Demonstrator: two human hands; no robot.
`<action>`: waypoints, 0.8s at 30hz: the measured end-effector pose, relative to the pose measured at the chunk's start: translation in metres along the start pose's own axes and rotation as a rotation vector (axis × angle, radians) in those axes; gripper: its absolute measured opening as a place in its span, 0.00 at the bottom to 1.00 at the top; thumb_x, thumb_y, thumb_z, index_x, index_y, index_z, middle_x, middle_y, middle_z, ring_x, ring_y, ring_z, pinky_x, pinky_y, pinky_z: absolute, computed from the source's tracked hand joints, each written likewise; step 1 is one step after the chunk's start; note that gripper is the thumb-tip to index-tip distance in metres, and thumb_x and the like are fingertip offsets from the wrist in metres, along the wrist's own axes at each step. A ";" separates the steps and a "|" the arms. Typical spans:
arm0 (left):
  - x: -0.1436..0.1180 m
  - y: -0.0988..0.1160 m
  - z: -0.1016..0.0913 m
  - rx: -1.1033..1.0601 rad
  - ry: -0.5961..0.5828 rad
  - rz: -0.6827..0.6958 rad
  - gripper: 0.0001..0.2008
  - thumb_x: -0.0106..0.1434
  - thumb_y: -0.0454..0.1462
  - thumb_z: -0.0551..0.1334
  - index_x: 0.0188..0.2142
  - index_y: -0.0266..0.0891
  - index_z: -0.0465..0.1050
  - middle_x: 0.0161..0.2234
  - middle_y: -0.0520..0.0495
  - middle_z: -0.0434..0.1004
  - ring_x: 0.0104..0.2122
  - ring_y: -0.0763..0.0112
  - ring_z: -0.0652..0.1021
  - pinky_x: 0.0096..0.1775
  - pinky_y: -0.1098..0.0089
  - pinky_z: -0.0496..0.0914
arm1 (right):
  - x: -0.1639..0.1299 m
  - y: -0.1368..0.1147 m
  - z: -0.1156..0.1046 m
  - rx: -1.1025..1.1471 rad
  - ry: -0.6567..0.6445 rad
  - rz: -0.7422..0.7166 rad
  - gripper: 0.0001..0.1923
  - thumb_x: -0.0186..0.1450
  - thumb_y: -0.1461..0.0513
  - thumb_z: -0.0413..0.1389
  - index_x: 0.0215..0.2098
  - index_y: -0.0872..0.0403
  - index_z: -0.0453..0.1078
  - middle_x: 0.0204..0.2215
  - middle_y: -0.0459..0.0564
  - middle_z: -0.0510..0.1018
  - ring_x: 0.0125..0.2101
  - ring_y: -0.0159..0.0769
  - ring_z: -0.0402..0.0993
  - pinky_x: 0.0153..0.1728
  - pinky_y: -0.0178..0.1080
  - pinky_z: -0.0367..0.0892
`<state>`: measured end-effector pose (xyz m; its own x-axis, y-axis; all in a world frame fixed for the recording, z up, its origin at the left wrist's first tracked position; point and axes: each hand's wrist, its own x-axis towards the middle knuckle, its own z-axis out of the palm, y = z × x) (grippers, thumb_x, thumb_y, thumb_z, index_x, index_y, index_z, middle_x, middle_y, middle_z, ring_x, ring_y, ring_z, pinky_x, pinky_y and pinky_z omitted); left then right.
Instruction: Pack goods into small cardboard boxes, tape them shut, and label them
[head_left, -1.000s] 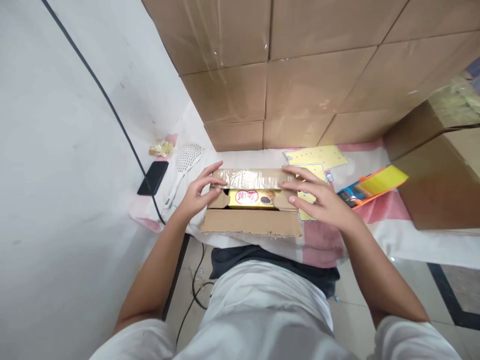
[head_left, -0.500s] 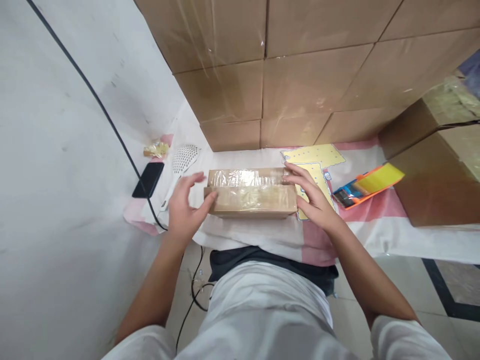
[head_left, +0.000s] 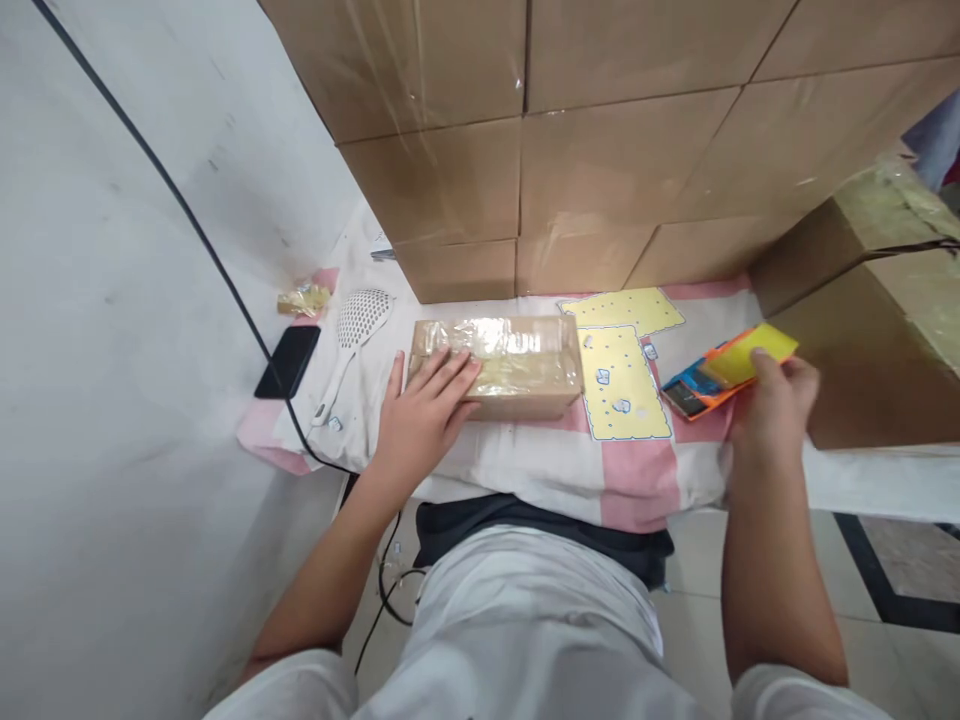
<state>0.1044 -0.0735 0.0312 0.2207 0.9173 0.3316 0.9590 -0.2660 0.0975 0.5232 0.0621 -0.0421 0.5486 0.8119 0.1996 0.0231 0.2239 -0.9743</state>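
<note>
The small cardboard box (head_left: 499,366) lies flat on the table (head_left: 570,465), its flaps down and its top glossy with clear tape. The left hand (head_left: 420,420) rests on the box's left end, fingers spread flat across the lid – an open, pressing grip, not closed round anything. To the right of the box, past the yellow dotted sheets (head_left: 622,375) that lie touching its right end, the right hand (head_left: 772,410) reaches the orange-and-yellow tape dispenser (head_left: 724,372); its fingertips touch the yellow end, but whether that grip has closed on the tool cannot be told from here.

Behind the box stands a wall of large stacked cartons (head_left: 600,150). To the left of the box lie a white slotted scoop (head_left: 356,330), a black phone (head_left: 286,360) with a cable (head_left: 195,215) running past it, and a crumpled wrapper (head_left: 304,299).

What could go wrong: the flaps are held down at one end only – if the left palm lifts or slides, the far flap may spring up. The dispenser sits near the table's front edge, so a loose pinch on its yellow end could tip it off. A sleeve could also drag the loose yellow sheets.
</note>
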 end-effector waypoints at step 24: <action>0.074 0.126 0.028 -1.356 -0.153 -0.429 0.13 0.64 0.46 0.68 0.34 0.38 0.84 0.20 0.54 0.64 0.21 0.78 0.60 0.26 0.71 0.54 | -0.091 -0.089 0.101 0.119 -0.646 -0.088 0.27 0.70 0.37 0.51 0.45 0.46 0.77 0.35 0.52 0.84 0.47 0.55 0.83 0.42 0.55 0.80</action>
<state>0.2470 -0.0305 0.0418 0.0625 0.9970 -0.0463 0.0662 0.0421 0.9969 0.3868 0.0229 0.0374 -0.0631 0.9397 0.3361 -0.0683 0.3319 -0.9408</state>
